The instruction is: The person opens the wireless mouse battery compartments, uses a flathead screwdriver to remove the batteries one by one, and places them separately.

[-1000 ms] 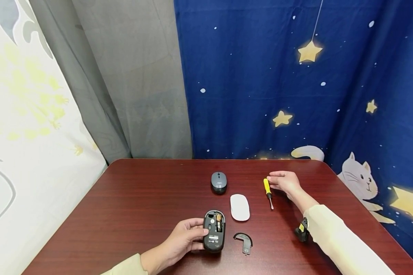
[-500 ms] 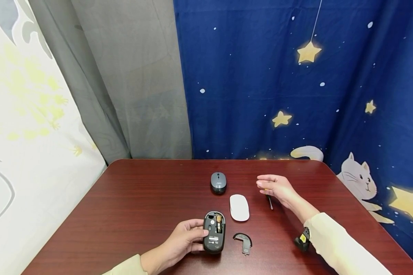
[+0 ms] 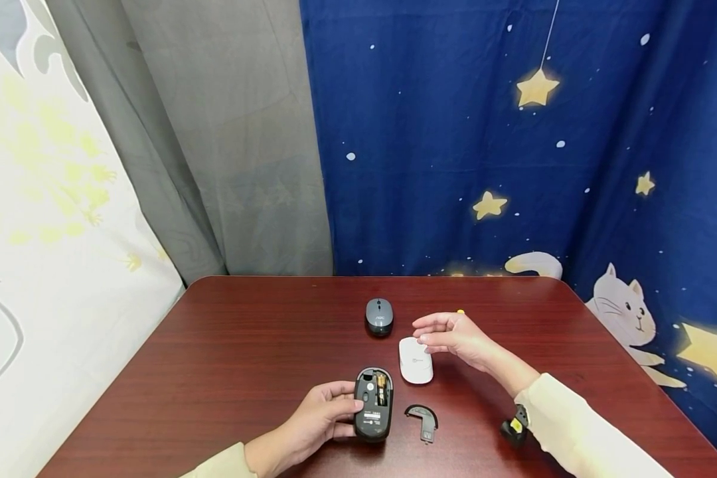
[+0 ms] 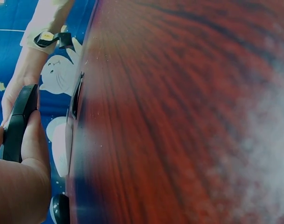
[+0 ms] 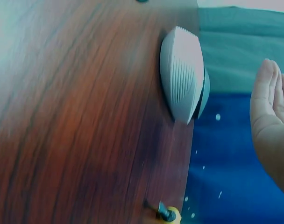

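My left hand (image 3: pixel 311 417) grips a black computer mouse (image 3: pixel 373 423), held underside up with its battery bay uncovered. A gold-and-black battery (image 3: pixel 381 388) sits in the bay. Fingers fairly straight and holding nothing, my right hand (image 3: pixel 457 340) hovers over the far right end of a white mouse (image 3: pixel 415 372). In the right wrist view, that white mouse (image 5: pixel 183 74) shows its ribbed side and the hand appears apart from it. A curved black battery cover (image 3: pixel 427 428) lies to the right of the black mouse.
A grey-blue mouse (image 3: pixel 379 315) stands farther back on the dark red table (image 3: pixel 263 332). Beyond the right hand lies a screwdriver, mostly hidden, with its yellow handle end (image 3: pixel 461 311) showing. Curtains hang behind the table's far edge.
My right hand has moved left and toward me, away from beside the screwdriver, across it, to over the white mouse. The left hand keeps the black mouse in nearly the same place.
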Available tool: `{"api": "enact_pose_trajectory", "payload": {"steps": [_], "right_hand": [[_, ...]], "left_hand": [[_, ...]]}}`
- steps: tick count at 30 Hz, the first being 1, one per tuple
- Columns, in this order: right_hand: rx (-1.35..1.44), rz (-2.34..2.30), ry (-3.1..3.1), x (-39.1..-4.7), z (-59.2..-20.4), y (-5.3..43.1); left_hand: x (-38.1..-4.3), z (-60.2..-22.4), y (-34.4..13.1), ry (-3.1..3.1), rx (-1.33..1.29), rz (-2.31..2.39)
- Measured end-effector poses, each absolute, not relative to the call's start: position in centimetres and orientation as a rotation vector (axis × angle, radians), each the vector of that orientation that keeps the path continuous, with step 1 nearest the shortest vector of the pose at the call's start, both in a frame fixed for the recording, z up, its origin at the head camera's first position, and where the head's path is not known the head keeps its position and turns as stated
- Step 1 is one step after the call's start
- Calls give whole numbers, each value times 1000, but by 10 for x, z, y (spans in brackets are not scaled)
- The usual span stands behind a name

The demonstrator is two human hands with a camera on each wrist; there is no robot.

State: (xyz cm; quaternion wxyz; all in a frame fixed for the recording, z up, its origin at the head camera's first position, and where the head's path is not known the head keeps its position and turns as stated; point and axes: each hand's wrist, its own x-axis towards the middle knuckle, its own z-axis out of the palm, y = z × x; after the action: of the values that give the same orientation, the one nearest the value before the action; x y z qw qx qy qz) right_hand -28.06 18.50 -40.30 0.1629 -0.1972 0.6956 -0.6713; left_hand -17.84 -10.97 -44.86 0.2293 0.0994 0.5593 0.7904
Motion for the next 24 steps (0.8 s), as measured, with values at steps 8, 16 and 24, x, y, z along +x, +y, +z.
{"api": "enact_pose_trajectory", "payload": {"steps": [8, 16, 24], "right_hand": [[-735, -1766, 1972, -272, -406, 167], [-855, -1635, 1944, -264, -406, 153], [-933, -1575, 1876, -261, -406, 144]], "left_hand": [[-178, -449, -110, 1539, 293, 2169], [-178, -449, -110, 1543, 293, 2155], [-177, -449, -110, 1554, 310, 2132]]}}
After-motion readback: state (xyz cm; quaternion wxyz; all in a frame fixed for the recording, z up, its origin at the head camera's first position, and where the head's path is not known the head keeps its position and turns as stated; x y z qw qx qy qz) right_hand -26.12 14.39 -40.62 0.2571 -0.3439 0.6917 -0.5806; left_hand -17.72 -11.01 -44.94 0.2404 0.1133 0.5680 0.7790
